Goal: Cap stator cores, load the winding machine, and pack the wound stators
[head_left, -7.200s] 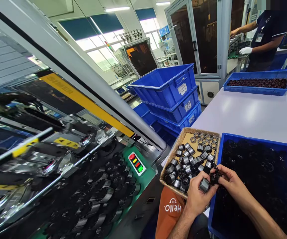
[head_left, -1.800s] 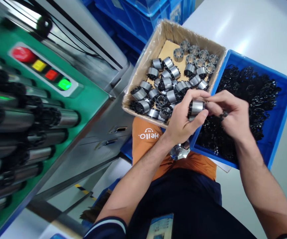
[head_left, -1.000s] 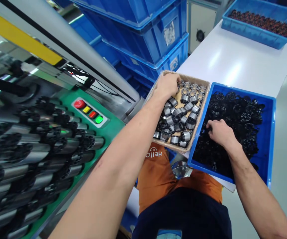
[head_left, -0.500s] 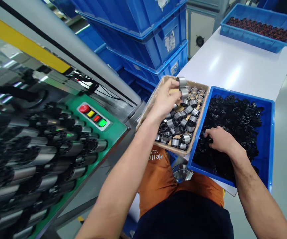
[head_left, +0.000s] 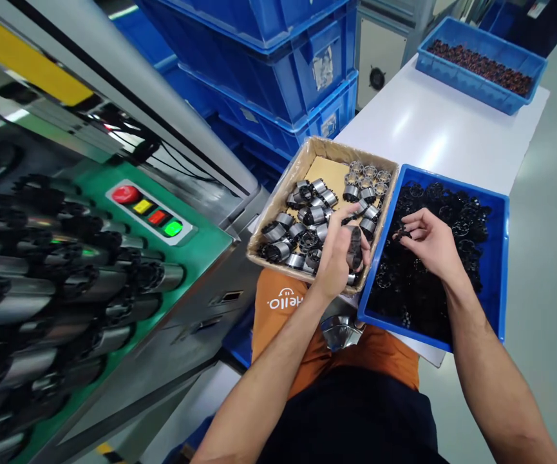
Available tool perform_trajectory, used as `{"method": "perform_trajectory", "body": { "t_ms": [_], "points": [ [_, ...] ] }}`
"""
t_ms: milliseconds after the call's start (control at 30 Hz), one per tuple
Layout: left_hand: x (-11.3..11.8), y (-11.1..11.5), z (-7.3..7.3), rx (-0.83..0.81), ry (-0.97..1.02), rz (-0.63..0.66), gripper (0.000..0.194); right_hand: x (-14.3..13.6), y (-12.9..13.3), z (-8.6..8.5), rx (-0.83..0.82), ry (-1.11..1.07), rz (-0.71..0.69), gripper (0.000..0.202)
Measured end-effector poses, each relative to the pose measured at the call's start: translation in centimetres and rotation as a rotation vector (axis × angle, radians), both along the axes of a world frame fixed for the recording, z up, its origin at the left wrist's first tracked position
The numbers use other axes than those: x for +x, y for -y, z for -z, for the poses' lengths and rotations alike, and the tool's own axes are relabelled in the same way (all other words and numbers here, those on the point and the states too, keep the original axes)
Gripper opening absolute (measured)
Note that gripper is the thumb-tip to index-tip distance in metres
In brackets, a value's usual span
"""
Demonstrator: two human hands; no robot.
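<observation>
My left hand [head_left: 337, 252] is over the cardboard box [head_left: 278, 193], its fingers wrapped round a stator core [head_left: 355, 247], a short cylinder whose dark side faces me. Beneath and around it in the box lie several steel stator cores [head_left: 278, 249] with black toothed ends. Above the blue tray [head_left: 499, 270], my right hand [head_left: 430, 241] pinches a small black plastic ring [head_left: 401, 234] between thumb and fingers. A heap of similar black plastic rings [head_left: 433, 193] fills much of that tray. Both hands are apart from each other.
At left, a machine with a green bed [head_left: 201, 248] bears rows of steel cylinders and a button panel [head_left: 150, 212]. Blue crates [head_left: 278, 77] are stacked ahead. A blue bin [head_left: 481, 74] of reddish-brown parts stands on the white table [head_left: 456, 122].
My left hand has come back towards me and to the right, lower over the box. The right hand has risen from the heap with a black plastic ring. The view has shifted.
</observation>
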State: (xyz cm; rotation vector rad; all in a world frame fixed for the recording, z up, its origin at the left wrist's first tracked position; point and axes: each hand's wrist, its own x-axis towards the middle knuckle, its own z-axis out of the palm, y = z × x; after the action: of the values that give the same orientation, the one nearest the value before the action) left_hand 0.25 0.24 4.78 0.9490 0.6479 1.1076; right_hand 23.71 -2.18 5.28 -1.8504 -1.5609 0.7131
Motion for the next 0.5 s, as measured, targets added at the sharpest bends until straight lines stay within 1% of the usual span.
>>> {"method": "perform_trajectory", "body": {
  "t_ms": [100, 167, 233, 333, 400, 500],
  "points": [
    [-0.1, 0.3, 0.4, 0.005, -0.027, -0.014, 0.064, -2.2, 0.3, -0.6, 0.204, -0.350, -0.011, 0.050],
    [-0.2, 0.4, 0.5, 0.009, -0.047, 0.010, 0.065, -4.1, 0.8, -1.0, 0.315, -0.502, -0.045, 0.053],
    [-0.3, 0.5, 0.7, 0.068, -0.090, 0.019, 0.061, -5.8, 1.1, -1.2, 0.374, -0.531, -0.049, 0.051],
    [-0.4, 0.4, 1.2, 0.253, -0.159, -0.027, 0.054, -7.3, 1.4, -1.1, 0.398, -0.567, -0.039, 0.050],
    [-0.4, 0.2, 1.6, 0.353, -0.172, -0.050, 0.054, -7.4, 1.5, -0.9, 0.394, -0.577, -0.088, 0.048],
    [-0.3, 0.1, 2.1, 0.402, -0.147, -0.029, 0.055, -6.9, 1.3, -1.0, 0.404, -0.554, -0.184, 0.039]
  ]
}}
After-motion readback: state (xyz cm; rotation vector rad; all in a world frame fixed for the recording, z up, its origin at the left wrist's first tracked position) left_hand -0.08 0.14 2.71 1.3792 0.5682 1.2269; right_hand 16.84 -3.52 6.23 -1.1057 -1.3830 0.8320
